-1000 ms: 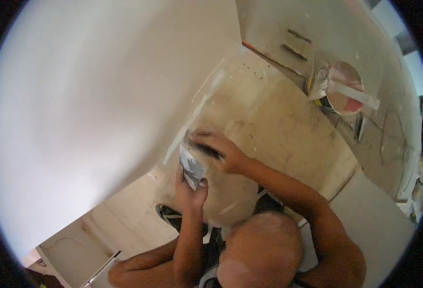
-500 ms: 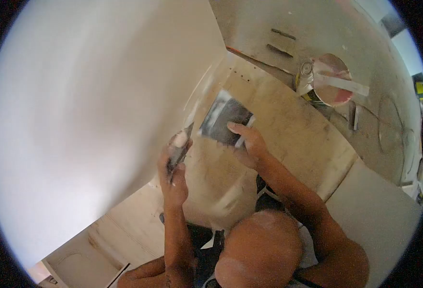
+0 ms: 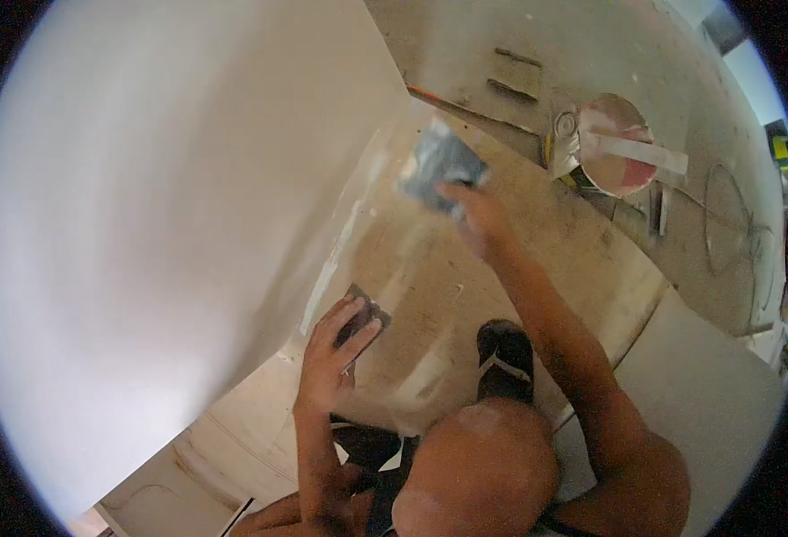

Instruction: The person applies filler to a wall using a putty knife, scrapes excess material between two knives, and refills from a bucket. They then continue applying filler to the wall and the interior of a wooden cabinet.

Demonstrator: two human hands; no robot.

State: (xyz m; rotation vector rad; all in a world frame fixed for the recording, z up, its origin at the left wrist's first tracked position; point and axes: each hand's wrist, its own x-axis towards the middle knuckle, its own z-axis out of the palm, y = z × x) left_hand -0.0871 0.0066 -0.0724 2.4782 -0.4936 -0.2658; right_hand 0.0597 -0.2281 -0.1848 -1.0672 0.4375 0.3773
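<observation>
My left hand (image 3: 330, 351) is shut on a small dark putty knife (image 3: 364, 316), held low beside the foot of the white wall (image 3: 170, 206). My right hand (image 3: 473, 211) reaches farther out and grips a wide, plaster-smeared blade (image 3: 439, 166), which is blurred with motion. The blade hovers over the plywood floor (image 3: 519, 259) near the wall's corner. The two tools are well apart.
A bucket (image 3: 622, 148) with a flat stick across its rim stands on the dusty floor at the upper right, with a can (image 3: 562, 127) beside it. My dark shoe (image 3: 504, 358) rests on the plywood. A grey panel (image 3: 707, 403) lies at the right.
The hands were together by the wall with the tools touching. The right hand has since swung the wide blade up and away; the left hand has dropped lower with the putty knife.
</observation>
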